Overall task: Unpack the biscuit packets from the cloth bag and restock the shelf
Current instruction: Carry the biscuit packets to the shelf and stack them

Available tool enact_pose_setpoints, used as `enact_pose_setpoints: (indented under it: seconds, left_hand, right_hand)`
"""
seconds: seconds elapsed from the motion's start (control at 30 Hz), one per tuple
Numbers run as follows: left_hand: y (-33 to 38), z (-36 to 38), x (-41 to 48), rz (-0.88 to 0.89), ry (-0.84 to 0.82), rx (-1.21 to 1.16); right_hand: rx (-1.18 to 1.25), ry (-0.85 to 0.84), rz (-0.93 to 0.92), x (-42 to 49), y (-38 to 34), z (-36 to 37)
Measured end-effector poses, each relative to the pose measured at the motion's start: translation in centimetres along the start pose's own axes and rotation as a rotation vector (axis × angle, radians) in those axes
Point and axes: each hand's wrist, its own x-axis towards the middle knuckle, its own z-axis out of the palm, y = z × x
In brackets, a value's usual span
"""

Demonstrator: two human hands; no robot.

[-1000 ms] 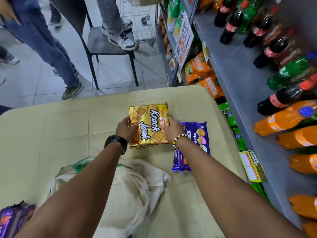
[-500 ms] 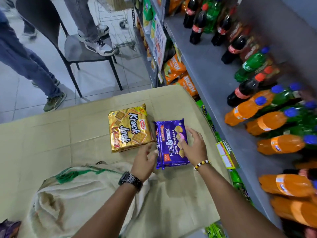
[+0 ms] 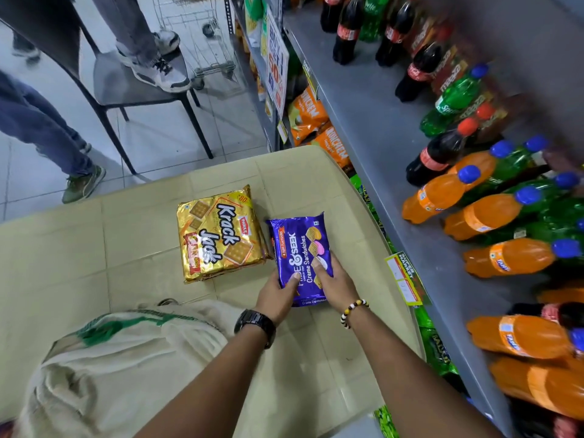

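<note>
A purple Hide & Seek biscuit packet (image 3: 300, 245) lies on the beige table (image 3: 132, 248), right of a gold Krack Jack packet (image 3: 218, 230). My left hand (image 3: 276, 294) grips the purple packet's near left corner, thumb on top. My right hand (image 3: 335, 281) grips its near right side, thumb pressed on the front. The cream cloth bag (image 3: 120, 361) with green print lies slumped at the near left of the table, beside my left forearm. The grey shelf (image 3: 373, 147) runs along the right.
Cola, green and orange soda bottles (image 3: 442, 192) crowd the shelf. Orange snack bags (image 3: 308, 113) hang on the rack below it. A black chair (image 3: 132, 90) with someone's shoes on the seat, a wire trolley and another person's legs stand beyond the table.
Both hands left the gold packet and moved right to the purple packet. They now grip its near end, with thumbs on top.
</note>
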Motion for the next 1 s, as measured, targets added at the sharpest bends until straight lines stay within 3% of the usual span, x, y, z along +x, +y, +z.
enact_pose_setpoints:
  seconds: [0.27,0.4,0.5,0.6,0.67,0.73,0.87,0.93,1.0]
  left_hand:
    - [-2.5,4.7,-4.5,0.012,0.006,-0.226]
    - [-3.2,7.9,-7.1,0.0,-0.13,-0.248]
    - [-3.4,8.5,-8.7,-0.066,-0.27,-0.111]
    - [-3.1,6.9,-9.1,-0.184,-0.45,0.197]
    - [-2.1,5.0,-8.5,-0.186,-0.529,0.532]
    - [-0.5,2.8,-7.2,-0.031,-0.528,0.769]
    - [4.0,-0.5,-3.8,0.328,-0.325,0.89]
    - [5.2,-1.0,-1.9,0.431,-0.223,0.929]
    - [5.3,-0.8,-0.4,0.427,-0.205,0.95]
  right_hand:
    - [-0.091,-0.126,0.046,-0.9,1.6,-4.7]
    - [-0.188,-0.233,0.1,-0.8,2.1,-8.0]
    - [-0.321,-0.291,0.128,-0.5,2.1,-9.4]
    - [-0.475,-0.307,0.108,-0.8,2.1,-9.6]
    - [-0.517,-0.199,0.034,-1.7,2.3,-9.3]
    - [-0.491,0.021,-0.067,-3.5,3.3,-8.7]
    - [-0.28,0.474,-0.058,-8.9,6.2,-6.3]
    - [-0.097,0.538,0.037,-10.8,7.5,-5.1]
    - [0.098,0.527,0.144,-11.8,8.4,-4.1]
